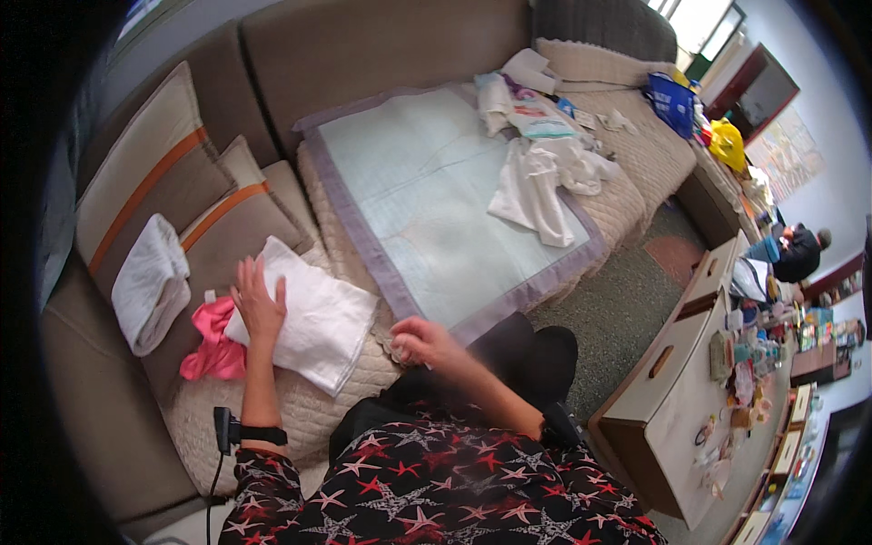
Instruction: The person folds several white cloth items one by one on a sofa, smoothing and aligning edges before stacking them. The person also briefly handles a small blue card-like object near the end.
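Note:
My left hand (pixel 260 303) lies flat, fingers spread, on the left part of a folded white cloth (pixel 323 310) on the quilted sofa seat. A crumpled pink cloth (pixel 216 344) lies left of that hand, partly under the white cloth. Farther left, a folded white towel (pixel 151 286) leans against a cushion. My right hand (pixel 429 346) is above my lap, near the seat edge and right of the white cloth. Its fingers are curled and slightly blurred; whether they hold anything cannot be seen.
A pale blue pad with a purple border (pixel 436 204) covers the middle seat. White garments (pixel 538 184) and a blue bag (pixel 671 102) lie farther right. A coffee table (pixel 674 409) stands to my right, cluttered with bottles. Beyond it, a person (pixel 800 252) is bent over.

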Action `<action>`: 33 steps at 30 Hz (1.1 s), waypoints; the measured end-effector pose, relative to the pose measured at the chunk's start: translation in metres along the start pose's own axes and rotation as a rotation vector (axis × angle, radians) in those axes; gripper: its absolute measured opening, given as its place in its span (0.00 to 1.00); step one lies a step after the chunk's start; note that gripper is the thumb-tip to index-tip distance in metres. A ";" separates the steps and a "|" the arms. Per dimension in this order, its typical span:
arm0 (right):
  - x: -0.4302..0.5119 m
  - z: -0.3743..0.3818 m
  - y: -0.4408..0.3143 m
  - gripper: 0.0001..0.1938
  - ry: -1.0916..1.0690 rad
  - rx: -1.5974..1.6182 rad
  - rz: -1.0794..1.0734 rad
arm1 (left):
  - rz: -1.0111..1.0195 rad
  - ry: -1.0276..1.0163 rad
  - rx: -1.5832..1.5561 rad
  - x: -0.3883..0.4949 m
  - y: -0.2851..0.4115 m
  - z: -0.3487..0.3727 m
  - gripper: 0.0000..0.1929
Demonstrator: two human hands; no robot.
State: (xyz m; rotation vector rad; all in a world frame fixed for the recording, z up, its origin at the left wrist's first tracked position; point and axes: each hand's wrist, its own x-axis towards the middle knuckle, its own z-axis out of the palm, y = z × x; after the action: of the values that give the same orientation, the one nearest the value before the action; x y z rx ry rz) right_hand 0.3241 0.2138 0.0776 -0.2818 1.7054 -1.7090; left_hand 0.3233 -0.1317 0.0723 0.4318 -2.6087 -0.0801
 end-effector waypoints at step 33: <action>-0.136 -0.073 -0.002 0.14 -0.049 -0.049 0.077 | -0.771 -1.107 -2.243 -0.011 0.223 0.056 0.31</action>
State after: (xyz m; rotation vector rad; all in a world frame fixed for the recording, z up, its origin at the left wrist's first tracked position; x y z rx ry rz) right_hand 0.3794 0.3534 0.1141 -0.2752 1.7024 -1.5940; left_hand 0.2413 0.0823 0.0476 0.3543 -1.0116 -3.3873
